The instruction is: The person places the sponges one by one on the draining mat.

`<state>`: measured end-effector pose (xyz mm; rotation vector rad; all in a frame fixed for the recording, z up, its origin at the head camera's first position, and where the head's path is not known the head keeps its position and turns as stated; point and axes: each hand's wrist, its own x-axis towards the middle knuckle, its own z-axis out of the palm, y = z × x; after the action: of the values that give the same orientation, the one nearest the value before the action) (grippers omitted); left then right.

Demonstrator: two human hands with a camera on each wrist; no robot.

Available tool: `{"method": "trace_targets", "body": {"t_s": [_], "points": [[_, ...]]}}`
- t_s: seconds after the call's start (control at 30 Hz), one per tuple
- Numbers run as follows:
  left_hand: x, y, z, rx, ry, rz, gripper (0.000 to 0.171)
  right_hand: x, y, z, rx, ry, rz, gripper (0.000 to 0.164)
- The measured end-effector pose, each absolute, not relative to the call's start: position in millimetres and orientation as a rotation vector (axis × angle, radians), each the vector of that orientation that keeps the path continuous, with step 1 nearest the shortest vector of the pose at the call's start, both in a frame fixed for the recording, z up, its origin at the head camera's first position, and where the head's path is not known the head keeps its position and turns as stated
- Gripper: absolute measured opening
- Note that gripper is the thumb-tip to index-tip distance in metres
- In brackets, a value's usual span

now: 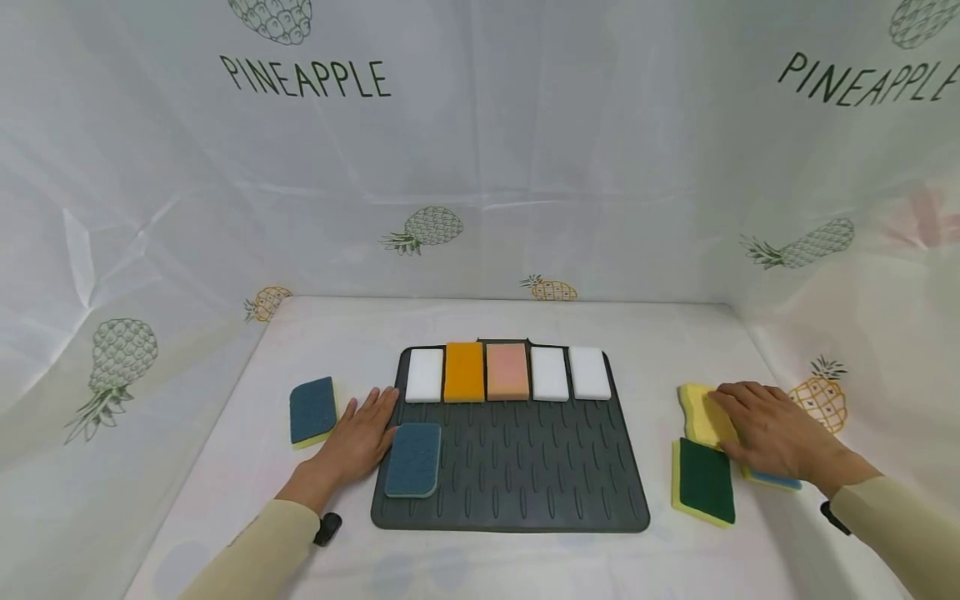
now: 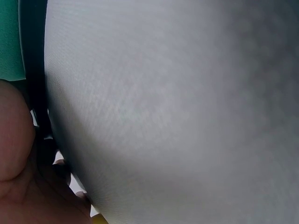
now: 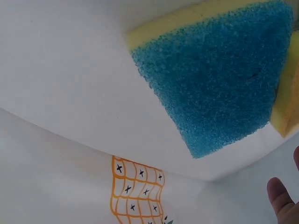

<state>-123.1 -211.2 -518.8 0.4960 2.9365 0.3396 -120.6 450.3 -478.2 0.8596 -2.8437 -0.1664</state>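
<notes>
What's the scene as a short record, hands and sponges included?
Left hand: at left edge of dark mat
Right hand: over yellow sponge
Mat's back row, left to right: white block, orange block, pink block, two white blocks
Mat, nearer left: blue-topped sponge
Left of mat: another blue-topped sponge
Right of mat, besides yellow: green-topped sponge, bright-blue sponge

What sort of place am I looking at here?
Probably a makeshift tabletop work booth rather than a real kitchen: pineapple-print sheeting forms walls behind and beside a white-covered table, where a dark grey ribbed mat lies near a green-and-yellow scouring sponge.
</notes>
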Motion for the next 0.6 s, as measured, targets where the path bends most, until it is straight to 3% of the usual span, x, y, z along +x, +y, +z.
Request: {"method": "trace_targets", "body": {"t_s": [0.3,0.6], "points": [[-122,-212,-518,0.493,2.940,0.346,0.068,-121,453,-476,0.886,-2.817,-0.179,0.082],[-122,-210,-517,0.486,2.938,0.372,0.068,-131,443,-478,0.674,-2.972,-0.099,0.094]]}}
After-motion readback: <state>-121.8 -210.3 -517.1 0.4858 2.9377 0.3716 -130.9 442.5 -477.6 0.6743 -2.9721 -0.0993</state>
